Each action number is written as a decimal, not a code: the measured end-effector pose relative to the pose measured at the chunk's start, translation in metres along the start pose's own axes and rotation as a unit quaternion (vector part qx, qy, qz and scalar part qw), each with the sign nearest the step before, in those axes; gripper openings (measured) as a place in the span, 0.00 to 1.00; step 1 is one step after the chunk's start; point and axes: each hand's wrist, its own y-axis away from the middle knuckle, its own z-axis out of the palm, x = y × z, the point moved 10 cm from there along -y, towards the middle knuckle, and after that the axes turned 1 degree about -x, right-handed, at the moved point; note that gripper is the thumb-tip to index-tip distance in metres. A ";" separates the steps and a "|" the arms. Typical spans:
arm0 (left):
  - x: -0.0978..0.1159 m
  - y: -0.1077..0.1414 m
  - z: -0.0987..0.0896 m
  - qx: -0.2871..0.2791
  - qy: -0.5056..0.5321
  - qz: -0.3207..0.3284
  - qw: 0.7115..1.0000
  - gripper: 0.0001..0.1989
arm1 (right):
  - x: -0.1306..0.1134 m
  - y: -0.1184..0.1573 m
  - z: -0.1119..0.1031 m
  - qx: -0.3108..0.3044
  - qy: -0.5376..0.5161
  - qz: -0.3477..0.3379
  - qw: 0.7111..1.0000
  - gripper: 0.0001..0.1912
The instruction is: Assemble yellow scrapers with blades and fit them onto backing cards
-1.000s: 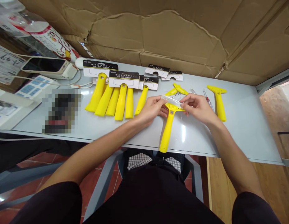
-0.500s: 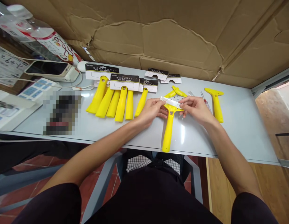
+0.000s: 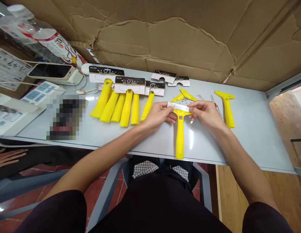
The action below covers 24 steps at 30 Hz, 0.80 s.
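A yellow scraper handle (image 3: 180, 137) points toward me, its wide head lying under a flat silvery blade (image 3: 179, 106). My left hand (image 3: 162, 115) pinches the left end of the blade and head, thumb on top. At the other end, my right hand (image 3: 205, 113) grips the blade and head between thumb and fingers. Just beyond lie yellow scraper head pieces (image 3: 184, 94) with small screws (image 3: 186, 101) scattered around them. A screwdriver (image 3: 216, 106) rests beside my right hand, partly hidden. Farther right is another yellow scraper handle (image 3: 228, 110).
Several yellow scrapers with black-and-white cards (image 3: 130, 85) lie left of my hands. A phone (image 3: 52, 70), a power strip (image 3: 39, 92) and bottles (image 3: 53, 42) occupy the left end. Cardboard (image 3: 165, 38) walls off the back. Another person's hand (image 3: 9, 158) shows at lower left.
The scraper handle's lower end has swung slightly right, so it now points straighter toward me. Both hands keep their hold. Another person's hand has appeared at the lower left.
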 end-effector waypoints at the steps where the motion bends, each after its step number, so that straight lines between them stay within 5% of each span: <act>1: 0.000 0.000 0.000 -0.001 0.000 0.000 1.000 0.10 | 0.001 0.000 0.000 -0.003 -0.006 0.001 1.000 0.12; 24: -0.003 -0.002 0.000 -0.024 0.010 -0.008 1.000 0.05 | 0.005 -0.001 0.001 0.007 -0.019 0.020 1.000 0.12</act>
